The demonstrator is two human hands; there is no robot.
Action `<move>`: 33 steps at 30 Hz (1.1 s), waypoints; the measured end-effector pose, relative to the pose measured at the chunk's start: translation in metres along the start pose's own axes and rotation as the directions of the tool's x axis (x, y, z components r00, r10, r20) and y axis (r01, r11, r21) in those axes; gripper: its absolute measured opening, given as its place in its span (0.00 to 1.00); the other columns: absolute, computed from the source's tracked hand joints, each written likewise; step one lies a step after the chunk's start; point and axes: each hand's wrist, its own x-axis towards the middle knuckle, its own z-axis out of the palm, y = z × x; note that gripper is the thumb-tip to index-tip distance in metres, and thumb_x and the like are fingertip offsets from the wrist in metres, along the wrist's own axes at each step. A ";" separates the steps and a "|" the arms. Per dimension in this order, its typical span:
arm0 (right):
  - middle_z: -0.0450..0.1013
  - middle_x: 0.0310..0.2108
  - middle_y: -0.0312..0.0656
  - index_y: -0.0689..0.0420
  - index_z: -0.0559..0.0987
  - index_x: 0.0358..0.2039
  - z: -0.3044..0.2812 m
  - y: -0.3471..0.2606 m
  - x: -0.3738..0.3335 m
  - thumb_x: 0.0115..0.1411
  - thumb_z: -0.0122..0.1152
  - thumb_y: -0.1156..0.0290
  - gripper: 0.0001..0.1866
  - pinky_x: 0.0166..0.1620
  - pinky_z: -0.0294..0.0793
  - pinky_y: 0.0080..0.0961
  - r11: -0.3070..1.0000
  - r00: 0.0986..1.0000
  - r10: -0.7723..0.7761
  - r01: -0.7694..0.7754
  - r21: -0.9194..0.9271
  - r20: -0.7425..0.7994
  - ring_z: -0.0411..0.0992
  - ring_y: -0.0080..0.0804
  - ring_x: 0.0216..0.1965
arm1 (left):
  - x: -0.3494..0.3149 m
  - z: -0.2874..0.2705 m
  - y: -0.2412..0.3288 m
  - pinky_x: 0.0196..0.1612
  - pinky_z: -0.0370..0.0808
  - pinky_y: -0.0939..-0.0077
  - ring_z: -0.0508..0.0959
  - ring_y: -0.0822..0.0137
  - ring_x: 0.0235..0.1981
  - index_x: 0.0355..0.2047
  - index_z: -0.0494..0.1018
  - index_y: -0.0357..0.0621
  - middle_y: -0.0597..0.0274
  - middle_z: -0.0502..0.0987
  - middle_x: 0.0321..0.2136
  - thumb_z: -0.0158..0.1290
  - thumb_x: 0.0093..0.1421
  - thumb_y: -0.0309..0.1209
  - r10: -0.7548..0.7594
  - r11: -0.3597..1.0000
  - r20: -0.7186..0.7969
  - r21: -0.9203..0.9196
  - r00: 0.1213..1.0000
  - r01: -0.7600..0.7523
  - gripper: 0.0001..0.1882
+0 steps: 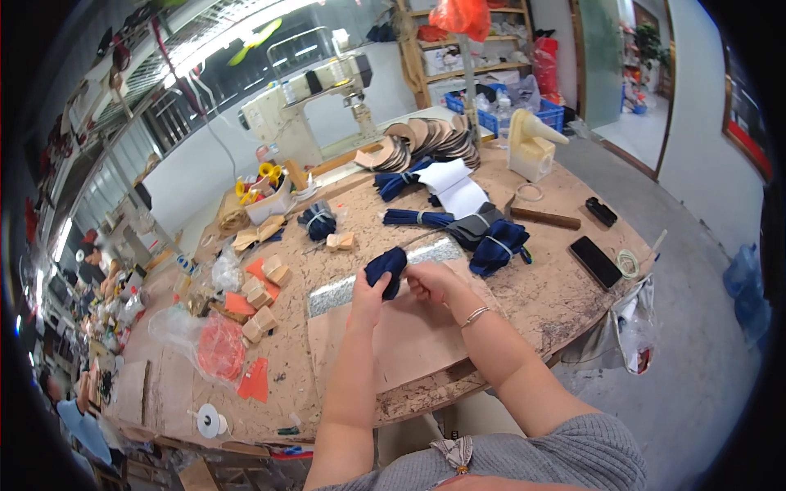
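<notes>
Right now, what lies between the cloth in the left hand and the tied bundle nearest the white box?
In the head view, a small tan block lies between the cloth and the bundle.

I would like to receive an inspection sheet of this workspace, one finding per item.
Surface: brown table, scuffed and littered with scraps.
Job's things: dark blue fabric piece, in hand; tied dark blue bundle beyond it.
Clutter: hammer, phone, orange scraps, white spool.
Hands: left hand grips the fabric; right hand is curled beside it, contact unclear.
Cables: pale coil at right edge, cable or cord unclear.
Surroundings: sewing machine behind; blue crate on floor.
</notes>
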 end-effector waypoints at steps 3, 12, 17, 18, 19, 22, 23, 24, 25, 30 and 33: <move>0.52 0.12 0.24 0.55 0.73 0.30 -0.017 -0.002 0.003 0.63 0.53 0.65 0.09 0.16 0.45 0.16 0.980 0.991 -0.010 -0.017 0.198 0.134 0.48 0.15 0.12 | 0.007 -0.012 -0.005 0.42 0.74 0.75 0.76 0.70 0.39 0.43 0.67 0.41 0.59 0.77 0.39 0.56 0.58 0.24 0.160 0.971 -0.020 0.181 0.987 -0.154 0.14; 0.63 0.19 0.25 0.52 0.76 0.52 0.011 -0.007 -0.036 0.62 0.56 0.65 0.17 0.19 0.51 0.12 0.941 0.866 -0.251 0.324 -0.102 0.433 0.53 0.11 0.16 | -0.003 -0.007 -0.008 0.43 0.72 0.61 0.76 0.46 0.41 0.41 0.66 0.42 0.46 0.76 0.37 0.59 0.53 0.25 0.451 0.551 0.117 0.743 0.885 -0.379 0.17; 0.69 0.23 0.27 0.53 0.76 0.52 0.018 -0.007 -0.036 0.62 0.56 0.68 0.17 0.19 0.51 0.10 0.925 0.875 -0.264 0.348 -0.149 0.406 0.55 0.11 0.16 | -0.003 -0.010 -0.004 0.43 0.74 0.68 0.78 0.54 0.38 0.44 0.70 0.42 0.53 0.78 0.36 0.55 0.56 0.23 0.316 0.909 -0.256 0.359 0.914 -0.213 0.14; 0.70 0.24 0.28 0.53 0.76 0.51 0.020 -0.006 -0.037 0.62 0.56 0.67 0.17 0.18 0.51 0.10 0.926 0.871 -0.273 0.353 -0.134 0.408 0.55 0.11 0.15 | -0.003 -0.008 -0.002 0.45 0.73 0.66 0.77 0.53 0.41 0.44 0.71 0.43 0.52 0.77 0.39 0.56 0.54 0.22 0.473 0.816 -0.164 0.453 0.866 -0.360 0.15; 0.68 0.24 0.27 0.53 0.74 0.53 0.010 -0.001 -0.024 0.63 0.55 0.67 0.17 0.18 0.51 0.10 0.928 0.843 -0.373 0.348 0.135 0.387 0.54 0.11 0.15 | -0.004 -0.002 0.005 0.46 0.72 0.65 0.76 0.52 0.44 0.44 0.71 0.44 0.52 0.75 0.42 0.56 0.53 0.21 0.608 0.691 -0.053 0.528 0.792 -0.494 0.17; 0.65 0.24 0.28 0.52 0.64 0.60 -0.004 -0.011 -0.023 0.66 0.50 0.65 0.23 0.17 0.49 0.11 0.667 0.830 -0.498 0.179 0.723 0.253 0.51 0.11 0.13 | -0.008 0.007 0.002 0.52 0.69 0.60 0.71 0.47 0.49 0.42 0.74 0.50 0.53 0.71 0.49 0.56 0.47 0.17 0.680 0.386 0.256 0.671 0.687 -0.632 0.21; 0.66 0.25 0.29 0.51 0.62 0.61 -0.007 -0.014 -0.027 0.66 0.50 0.63 0.24 0.16 0.49 0.11 0.661 0.812 -0.522 0.192 0.725 0.261 0.52 0.11 0.14 | -0.011 0.012 0.001 0.52 0.69 0.60 0.71 0.47 0.49 0.42 0.74 0.50 0.53 0.71 0.49 0.55 0.48 0.17 0.647 0.413 0.247 0.682 0.721 -0.604 0.20; 0.66 0.25 0.29 0.52 0.62 0.61 -0.004 -0.015 -0.030 0.67 0.49 0.64 0.24 0.16 0.49 0.11 0.718 0.795 -0.534 0.246 0.651 0.289 0.51 0.11 0.14 | -0.013 0.015 0.002 0.51 0.69 0.60 0.71 0.47 0.48 0.41 0.74 0.51 0.52 0.71 0.48 0.55 0.48 0.17 0.613 0.439 0.237 0.691 0.754 -0.574 0.20; 0.65 0.26 0.30 0.53 0.62 0.61 -0.002 -0.016 -0.033 0.67 0.49 0.64 0.24 0.16 0.48 0.11 0.764 0.778 -0.543 0.301 0.571 0.316 0.51 0.11 0.13 | -0.014 0.018 0.003 0.51 0.70 0.60 0.71 0.48 0.48 0.41 0.74 0.50 0.52 0.71 0.48 0.55 0.48 0.17 0.606 0.447 0.202 0.714 0.770 -0.539 0.20; 0.65 0.20 0.26 0.58 0.78 0.46 0.017 -0.016 -0.051 0.60 0.60 0.67 0.15 0.18 0.48 0.11 0.921 0.850 -0.137 0.299 -0.251 0.509 0.55 0.10 0.15 | -0.009 0.000 -0.007 0.44 0.74 0.65 0.76 0.54 0.44 0.42 0.73 0.46 0.55 0.75 0.43 0.57 0.50 0.19 0.424 0.677 -0.024 0.672 0.905 -0.299 0.18; 0.68 0.22 0.28 0.58 0.79 0.39 0.012 -0.010 -0.033 0.59 0.62 0.64 0.12 0.19 0.51 0.11 0.931 0.943 -0.286 0.315 -0.183 0.171 0.56 0.11 0.16 | 0.003 -0.011 -0.016 0.34 0.76 0.77 0.79 0.67 0.36 0.44 0.72 0.44 0.61 0.76 0.38 0.58 0.53 0.23 -0.027 0.997 -0.151 -0.079 0.988 0.015 0.17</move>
